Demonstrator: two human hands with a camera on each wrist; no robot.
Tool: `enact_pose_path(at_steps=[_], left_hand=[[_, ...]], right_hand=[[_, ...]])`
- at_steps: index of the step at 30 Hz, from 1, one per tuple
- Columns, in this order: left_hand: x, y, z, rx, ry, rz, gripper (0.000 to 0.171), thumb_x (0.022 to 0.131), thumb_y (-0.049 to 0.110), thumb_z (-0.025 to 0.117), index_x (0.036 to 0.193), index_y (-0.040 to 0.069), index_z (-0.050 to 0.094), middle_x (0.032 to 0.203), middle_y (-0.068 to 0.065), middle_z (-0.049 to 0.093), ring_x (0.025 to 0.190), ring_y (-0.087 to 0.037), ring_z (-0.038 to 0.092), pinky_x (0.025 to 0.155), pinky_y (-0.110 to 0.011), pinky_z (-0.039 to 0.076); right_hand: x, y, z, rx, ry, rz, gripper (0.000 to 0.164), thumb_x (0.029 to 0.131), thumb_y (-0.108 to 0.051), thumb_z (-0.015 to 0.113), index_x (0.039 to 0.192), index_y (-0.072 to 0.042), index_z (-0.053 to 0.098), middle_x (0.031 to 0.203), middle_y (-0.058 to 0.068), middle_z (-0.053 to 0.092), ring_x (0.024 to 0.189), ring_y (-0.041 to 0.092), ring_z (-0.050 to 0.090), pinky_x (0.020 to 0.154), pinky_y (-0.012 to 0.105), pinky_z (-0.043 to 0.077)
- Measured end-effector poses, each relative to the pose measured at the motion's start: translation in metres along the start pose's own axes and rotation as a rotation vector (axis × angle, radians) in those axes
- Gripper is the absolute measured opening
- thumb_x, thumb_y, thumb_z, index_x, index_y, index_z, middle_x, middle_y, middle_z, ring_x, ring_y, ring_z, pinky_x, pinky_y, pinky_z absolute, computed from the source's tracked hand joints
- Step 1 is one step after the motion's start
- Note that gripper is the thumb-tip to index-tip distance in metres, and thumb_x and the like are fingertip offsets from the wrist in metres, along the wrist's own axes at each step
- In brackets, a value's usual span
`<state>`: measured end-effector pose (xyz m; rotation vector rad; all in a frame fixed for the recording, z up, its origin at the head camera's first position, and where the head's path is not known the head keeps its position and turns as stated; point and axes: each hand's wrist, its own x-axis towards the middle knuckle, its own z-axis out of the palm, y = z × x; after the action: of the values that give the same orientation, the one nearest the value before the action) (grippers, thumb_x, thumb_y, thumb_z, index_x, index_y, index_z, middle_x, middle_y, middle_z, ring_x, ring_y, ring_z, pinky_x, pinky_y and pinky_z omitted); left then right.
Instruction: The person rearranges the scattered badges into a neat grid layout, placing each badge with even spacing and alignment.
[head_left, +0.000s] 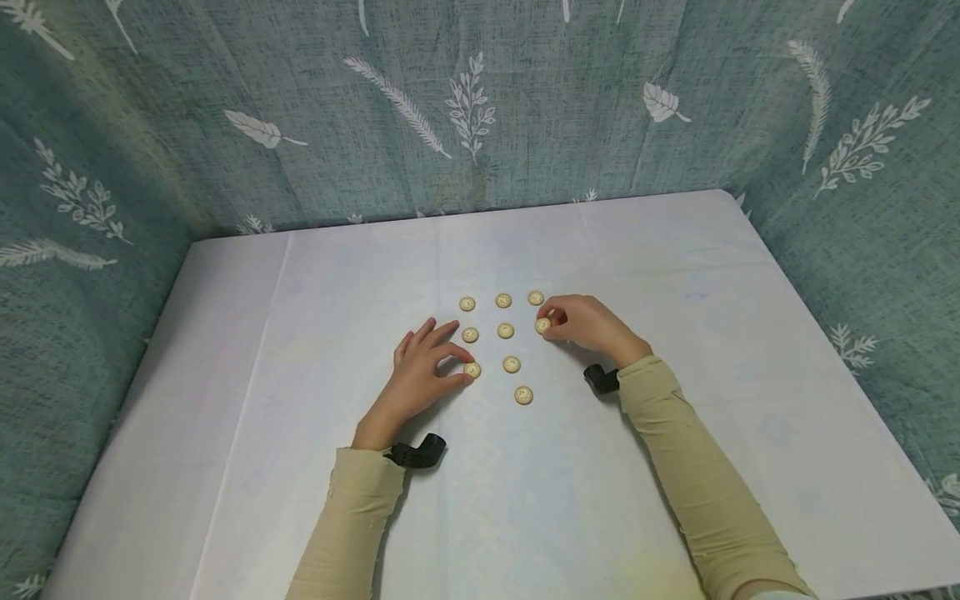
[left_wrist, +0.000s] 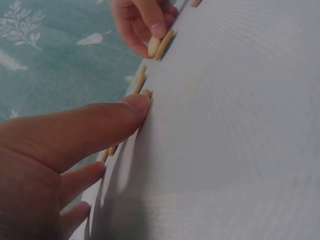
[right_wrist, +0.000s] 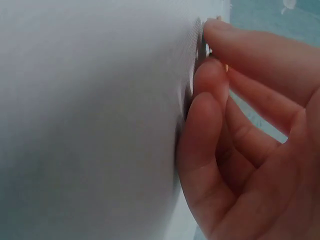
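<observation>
Several round, pale tan buttons lie in loose rows on the table. My left hand [head_left: 420,371] pinches one button [head_left: 472,370] by its edge between thumb and index finger, its other fingers spread over the cloth. Just beyond those fingertips is another button [head_left: 470,335]. On the right, my right hand [head_left: 588,323] holds a button [head_left: 543,326] between thumb and fingers, close below the far right button [head_left: 536,297]. Between the hands runs a column of buttons, with the nearest button [head_left: 523,395] at its front end. The right wrist view mostly hides the held button behind the thumb [right_wrist: 260,50].
A white cloth covers the table [head_left: 300,333]. Green curtain fabric [head_left: 525,100] with white leaf prints hangs along the back and both sides. Black wrist cameras, one on the left wrist [head_left: 420,451] and one on the right wrist [head_left: 600,379], jut inward over the table.
</observation>
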<state>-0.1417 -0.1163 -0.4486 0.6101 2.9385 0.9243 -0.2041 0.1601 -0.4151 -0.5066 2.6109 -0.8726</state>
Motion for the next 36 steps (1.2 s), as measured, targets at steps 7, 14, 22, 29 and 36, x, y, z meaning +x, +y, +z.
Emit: enact_pose_path(at_steps=[7, 14, 22, 29, 36], left_hand=[[0.0006, 0.0025, 0.0000, -0.004, -0.001, 0.003, 0.018, 0.073, 0.035, 0.072, 0.088, 0.030, 0.064, 0.140, -0.002, 0.035, 0.134, -0.026, 0.011, 0.101, -0.050, 0.002], [0.0003, 0.0029, -0.0007, -0.005, -0.006, 0.004, 0.017, 0.074, 0.035, 0.071, 0.088, 0.030, 0.064, 0.140, -0.001, 0.035, 0.134, -0.027, 0.011, 0.101, -0.051, 0.002], [0.0004, 0.0025, -0.0004, -0.005, -0.014, -0.007, 0.017, 0.073, 0.034, 0.072, 0.087, 0.030, 0.064, 0.140, -0.001, 0.034, 0.134, -0.025, 0.010, 0.101, -0.050, 0.001], [0.0001, 0.0026, 0.0000, -0.014, -0.013, -0.010, 0.017, 0.073, 0.033, 0.073, 0.087, 0.030, 0.064, 0.140, -0.001, 0.035, 0.134, -0.026, 0.010, 0.101, -0.051, 0.001], [0.0007, 0.0024, 0.0003, -0.002, -0.006, -0.006, 0.017, 0.073, 0.034, 0.073, 0.087, 0.030, 0.064, 0.140, -0.001, 0.035, 0.134, -0.027, 0.011, 0.101, -0.051, 0.002]], right_hand=[[-0.0024, -0.0010, 0.0000, -0.025, 0.032, -0.011, 0.024, 0.080, -0.015, 0.067, 0.102, -0.012, 0.060, 0.077, 0.002, 0.054, 0.068, 0.017, 0.048, 0.063, 0.031, 0.039], [-0.0021, -0.0012, 0.0014, -0.066, 0.045, -0.033, 0.022, 0.080, -0.014, 0.066, 0.101, -0.011, 0.060, 0.078, 0.002, 0.054, 0.071, 0.018, 0.048, 0.066, 0.031, 0.038], [-0.0014, -0.0016, 0.0019, -0.058, 0.048, -0.037, 0.022, 0.079, -0.013, 0.067, 0.100, -0.011, 0.060, 0.078, 0.002, 0.055, 0.072, 0.018, 0.048, 0.066, 0.031, 0.038], [-0.0002, 0.0007, 0.0032, -0.060, 0.047, -0.030, 0.022, 0.079, -0.014, 0.067, 0.100, -0.012, 0.060, 0.078, 0.001, 0.055, 0.072, 0.018, 0.048, 0.067, 0.031, 0.039], [0.0014, 0.0024, 0.0045, -0.050, 0.046, -0.026, 0.023, 0.080, -0.015, 0.066, 0.102, -0.012, 0.059, 0.078, 0.002, 0.054, 0.070, 0.018, 0.047, 0.064, 0.030, 0.038]])
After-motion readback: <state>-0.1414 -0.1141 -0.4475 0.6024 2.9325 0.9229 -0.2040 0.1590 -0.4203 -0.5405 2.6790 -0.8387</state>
